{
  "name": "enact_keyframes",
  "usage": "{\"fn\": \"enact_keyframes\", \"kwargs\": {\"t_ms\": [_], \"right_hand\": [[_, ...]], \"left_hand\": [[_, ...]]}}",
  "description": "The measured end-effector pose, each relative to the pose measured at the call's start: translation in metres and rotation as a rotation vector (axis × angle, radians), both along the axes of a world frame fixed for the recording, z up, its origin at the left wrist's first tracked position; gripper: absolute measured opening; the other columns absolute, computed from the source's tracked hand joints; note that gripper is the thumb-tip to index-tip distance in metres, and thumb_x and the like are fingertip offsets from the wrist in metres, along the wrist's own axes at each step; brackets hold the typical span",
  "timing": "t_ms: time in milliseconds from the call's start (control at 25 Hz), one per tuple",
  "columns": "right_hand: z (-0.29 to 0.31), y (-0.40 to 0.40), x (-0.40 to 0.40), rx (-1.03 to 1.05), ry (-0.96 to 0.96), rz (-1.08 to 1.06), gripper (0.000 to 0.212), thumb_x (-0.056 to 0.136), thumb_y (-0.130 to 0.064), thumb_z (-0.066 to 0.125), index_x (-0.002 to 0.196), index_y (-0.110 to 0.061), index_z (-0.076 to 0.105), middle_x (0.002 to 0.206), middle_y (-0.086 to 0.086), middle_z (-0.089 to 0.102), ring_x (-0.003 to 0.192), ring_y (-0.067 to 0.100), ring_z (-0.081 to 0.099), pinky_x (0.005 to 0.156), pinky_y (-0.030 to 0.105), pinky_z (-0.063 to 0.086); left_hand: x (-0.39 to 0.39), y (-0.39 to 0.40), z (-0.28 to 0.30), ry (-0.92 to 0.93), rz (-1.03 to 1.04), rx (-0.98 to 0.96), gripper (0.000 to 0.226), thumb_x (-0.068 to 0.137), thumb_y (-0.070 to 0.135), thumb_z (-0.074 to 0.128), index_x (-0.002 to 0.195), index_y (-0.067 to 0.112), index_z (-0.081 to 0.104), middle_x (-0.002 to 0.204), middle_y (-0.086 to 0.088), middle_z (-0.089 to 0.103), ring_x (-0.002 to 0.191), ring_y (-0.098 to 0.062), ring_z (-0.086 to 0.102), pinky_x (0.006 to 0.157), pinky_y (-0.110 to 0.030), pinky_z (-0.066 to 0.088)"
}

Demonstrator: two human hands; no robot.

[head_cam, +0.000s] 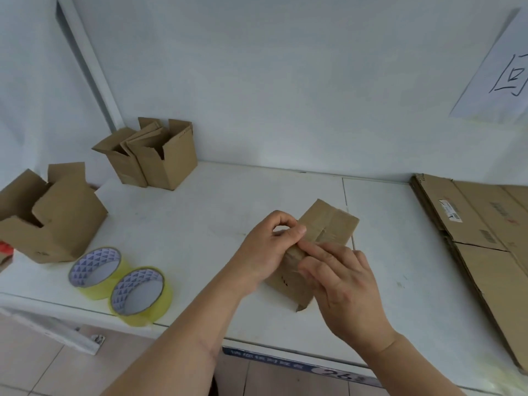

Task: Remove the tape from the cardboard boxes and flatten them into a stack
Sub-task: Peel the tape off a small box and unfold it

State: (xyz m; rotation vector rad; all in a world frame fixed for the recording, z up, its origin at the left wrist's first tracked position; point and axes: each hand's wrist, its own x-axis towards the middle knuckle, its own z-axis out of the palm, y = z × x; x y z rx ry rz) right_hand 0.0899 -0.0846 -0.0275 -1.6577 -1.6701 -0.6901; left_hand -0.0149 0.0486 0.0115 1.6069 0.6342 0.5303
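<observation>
Centre of the frame, a small brown cardboard box [320,247] lies on its side on the white table [200,224], its matte corrugated faces creased and a glossy strip of tape running along the seam on its upper face. The left hand [265,250] grasps the box's near left edge, thumb and forefinger curled into a ring and pinching at the tape there. The right hand [345,284] covers the lower right of the box, fingers curled over it, forefinger stretched out along the top edge toward the left thumb — between them they hide much of the box's near side. Lower left of the frame, two rolls of clear yellowish tape [120,284] lie flat and touching, their cardboard cores printed with a triangle pattern. Behind them at the left edge stands an open box [54,221] with its flaps raised, and further back, against the pale wall, two more open boxes [151,155] stand side by side. At the right edge, a stack of flattened cardboard [480,232] lies on the table, one sheet bearing a white label. Upper right, a paper sheet [497,72] with a hand-drawn character hangs on the wall.
</observation>
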Motion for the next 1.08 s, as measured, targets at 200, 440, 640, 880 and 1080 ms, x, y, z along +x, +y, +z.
{"fn": "enact_keyframes", "kwargs": {"t_ms": [200,440,640,880,1080], "right_hand": [[0.002,0.002,-0.011,-0.015,0.053,0.022,0.005,0.095,-0.016,0.055,0.099,-0.019,0.058,0.121,-0.006,0.069,0.106,0.017,0.062,0.073,0.033,0.041],[0.009,0.003,-0.014,-0.157,0.303,-0.021,0.015,0.098,-0.026,0.046,0.09,-0.022,0.059,0.081,-0.015,0.067,0.077,-0.004,0.053,0.07,0.023,0.039],[0.016,-0.004,0.01,-0.296,0.625,-0.175,0.027,0.097,-0.019,0.055,0.092,-0.046,0.055,0.083,-0.02,0.058,0.082,0.0,0.055,0.063,0.012,0.038],[0.039,-0.012,0.038,-0.334,1.042,-0.133,0.029,0.099,-0.012,0.053,0.086,-0.034,0.067,0.076,-0.019,0.066,0.074,-0.005,0.059,0.065,0.006,0.043],[0.036,0.0,0.048,-0.283,1.269,-0.258,0.031,0.098,-0.008,0.049,0.086,-0.026,0.071,0.074,-0.003,0.063,0.061,0.007,0.052,0.061,0.023,0.046]], "left_hand": [[-0.008,0.019,0.013,0.111,-0.168,-0.266,0.019,0.094,0.017,0.063,0.108,0.028,0.071,0.1,0.002,0.07,0.084,-0.014,0.065,0.076,-0.029,0.05],[0.01,0.014,0.001,0.373,-0.109,0.109,0.019,0.088,0.039,0.067,0.1,0.027,0.06,0.1,0.008,0.06,0.086,-0.008,0.055,0.074,-0.025,0.046],[0.034,0.001,-0.021,0.249,-0.197,-0.024,0.035,0.093,0.043,0.055,0.127,0.049,0.056,0.15,0.022,0.033,0.133,-0.007,0.04,0.113,-0.035,0.034],[0.039,0.002,-0.022,0.24,-0.214,0.087,0.035,0.104,0.034,0.039,0.135,0.037,0.056,0.149,0.018,0.029,0.136,-0.001,0.03,0.112,-0.023,0.023],[0.038,-0.003,-0.019,0.205,-0.22,-0.006,0.037,0.101,0.052,0.038,0.132,0.042,0.056,0.146,0.026,0.03,0.136,-0.001,0.032,0.105,-0.023,0.024]]}}
